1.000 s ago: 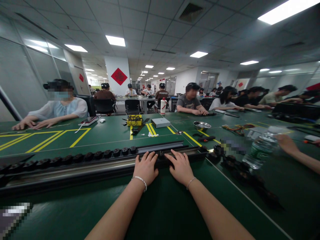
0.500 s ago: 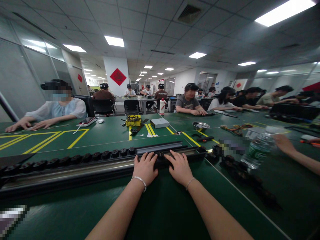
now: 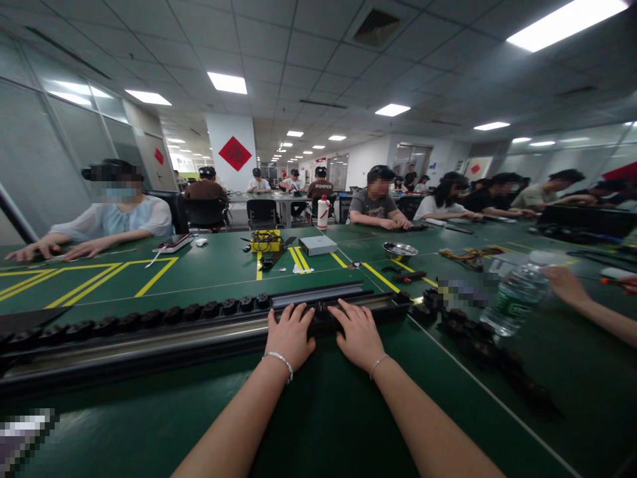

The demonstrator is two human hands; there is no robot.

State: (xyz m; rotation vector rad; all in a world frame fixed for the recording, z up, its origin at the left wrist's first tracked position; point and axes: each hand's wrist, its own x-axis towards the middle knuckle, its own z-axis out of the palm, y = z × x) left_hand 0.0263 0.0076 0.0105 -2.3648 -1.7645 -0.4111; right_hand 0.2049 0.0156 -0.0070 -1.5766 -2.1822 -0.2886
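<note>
A long black rail (image 3: 149, 350) with a shiny metal channel runs across the green table in front of me. My left hand (image 3: 290, 337) lies over it, palm down, fingers stretched out and slightly spread. To its right, my right hand (image 3: 359, 333) rests on the same rail with its fingers apart. Neither hand is wrapped round anything. In the gap between my hands sits a small dark part (image 3: 321, 309) on the rail; its kind is too dim to make out. Several black round knob-like pieces (image 3: 172, 315) stand in a row along the rail's far side, left of my hands.
Several dark parts (image 3: 478, 340) lie at the right near a water bottle (image 3: 512, 299), with another person's hand (image 3: 567, 287) beside it. Farther back are a metal bowl (image 3: 399, 250), a grey box (image 3: 318, 245) and a yellow box (image 3: 265, 241). People sit around the table.
My hands and the rail have hardly moved. The person at the far left has shifted one hand slightly.
</note>
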